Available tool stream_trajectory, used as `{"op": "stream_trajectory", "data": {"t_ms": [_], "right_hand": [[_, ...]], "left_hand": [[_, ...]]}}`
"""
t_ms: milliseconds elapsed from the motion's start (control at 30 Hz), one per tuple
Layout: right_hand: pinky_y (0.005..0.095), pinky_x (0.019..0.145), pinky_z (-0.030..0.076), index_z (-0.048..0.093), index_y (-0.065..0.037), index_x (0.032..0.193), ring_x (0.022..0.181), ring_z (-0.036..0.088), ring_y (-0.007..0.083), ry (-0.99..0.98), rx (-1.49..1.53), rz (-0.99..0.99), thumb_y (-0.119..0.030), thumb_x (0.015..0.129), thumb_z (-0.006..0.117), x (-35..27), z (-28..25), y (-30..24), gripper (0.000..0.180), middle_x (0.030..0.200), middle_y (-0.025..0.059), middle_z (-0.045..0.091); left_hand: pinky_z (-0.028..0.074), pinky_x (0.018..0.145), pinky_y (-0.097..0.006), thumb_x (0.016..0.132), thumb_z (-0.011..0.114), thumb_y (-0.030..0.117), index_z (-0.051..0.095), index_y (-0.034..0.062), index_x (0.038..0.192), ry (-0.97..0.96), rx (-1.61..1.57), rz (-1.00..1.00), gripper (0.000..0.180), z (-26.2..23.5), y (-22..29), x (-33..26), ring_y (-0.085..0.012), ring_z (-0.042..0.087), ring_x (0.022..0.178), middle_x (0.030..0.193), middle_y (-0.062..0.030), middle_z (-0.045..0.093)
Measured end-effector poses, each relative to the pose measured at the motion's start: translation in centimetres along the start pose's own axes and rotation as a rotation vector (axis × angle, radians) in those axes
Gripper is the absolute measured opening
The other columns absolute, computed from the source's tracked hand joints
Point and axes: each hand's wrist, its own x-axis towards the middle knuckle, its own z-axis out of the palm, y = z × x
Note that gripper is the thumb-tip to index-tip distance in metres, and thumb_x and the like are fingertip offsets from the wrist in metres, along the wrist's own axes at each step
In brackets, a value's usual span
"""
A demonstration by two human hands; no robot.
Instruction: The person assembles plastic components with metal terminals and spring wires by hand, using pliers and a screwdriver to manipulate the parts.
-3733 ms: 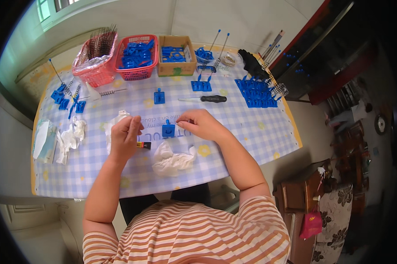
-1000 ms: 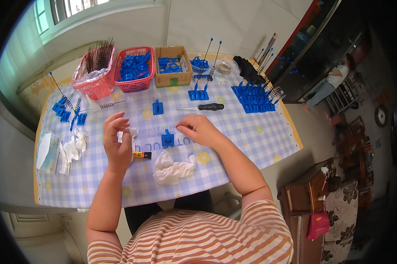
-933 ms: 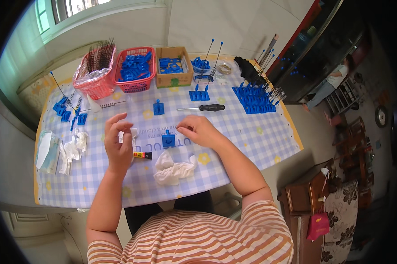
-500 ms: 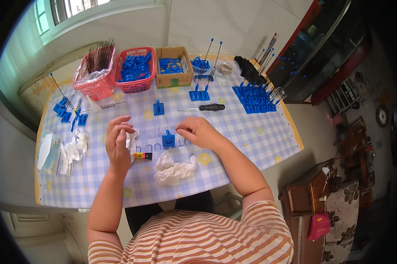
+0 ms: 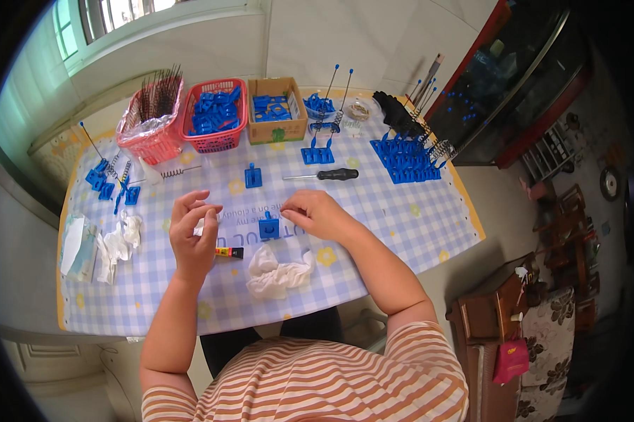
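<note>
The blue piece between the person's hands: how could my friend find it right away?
Look at the checked tablecloth, then between the left hand and the right hand. The blue piece sits there, just beyond a crumpled white tissue. Unlike the similar blue part near the screwdriver, it's closer to the person and right between the hands.

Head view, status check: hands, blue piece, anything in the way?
Left hand half open, nothing seen in it. Right hand curled, contents unclear. Blue piece between them, untouched. Crumpled tissue on near side, not covering it.
</note>
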Motion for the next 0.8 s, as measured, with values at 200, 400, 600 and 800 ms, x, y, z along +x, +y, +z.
{"op": "stream_trajectory", "data": {"t_ms": [200,400,600,800], "right_hand": [[0.0359,0.067,0.049,0.068,-0.001,0.089,0.074,0.062,0.0285,0.017,-0.006,-0.052,-0.012,0.084,0.064,0.0,0.1,0.1,0.013,0.080,0.0125,0.065],[0.0359,0.068,0.049,0.068,-0.001,0.089,0.076,0.062,0.0282,-0.039,-0.004,0.076,-0.013,0.084,0.064,0.0,-0.3,-0.5,0.014,0.081,0.0128,0.065],[0.0357,0.069,0.049,0.068,-0.001,0.089,0.077,0.062,0.0280,-0.011,-0.004,0.032,-0.013,0.084,0.064,0.0,0.0,-0.1,0.014,0.081,0.0128,0.065],[0.0360,0.069,0.049,0.068,-0.001,0.089,0.076,0.062,0.0287,-0.018,0.000,0.059,-0.012,0.084,0.064,0.0,-0.1,-0.8,0.013,0.081,0.0128,0.065]], "left_hand": [[0.049,0.074,-0.029,0.078,0.063,-0.006,0.069,-0.0010,0.086,-0.001,0.071,0.019,0.011,0.2,0.3,-0.1,-0.0174,0.059,0.081,0.107,-0.0134,0.060],[0.048,0.075,-0.029,0.076,0.066,-0.007,0.068,0.0018,0.087,0.041,0.108,0.065,0.015,0.1,-0.2,0.2,-0.0181,0.059,0.086,0.107,-0.0123,0.060],[0.046,0.076,-0.028,0.077,0.066,-0.007,0.058,0.0020,0.083,0.034,0.059,0.040,0.013,0.1,-1.0,-0.1,-0.0173,0.059,0.088,0.107,-0.0131,0.060],[0.046,0.077,-0.027,0.081,0.064,-0.006,0.057,0.0017,0.088,0.030,0.001,-0.006,0.012,0.2,-0.5,0.0,-0.0129,0.057,0.085,0.108,-0.0130,0.059]]}}
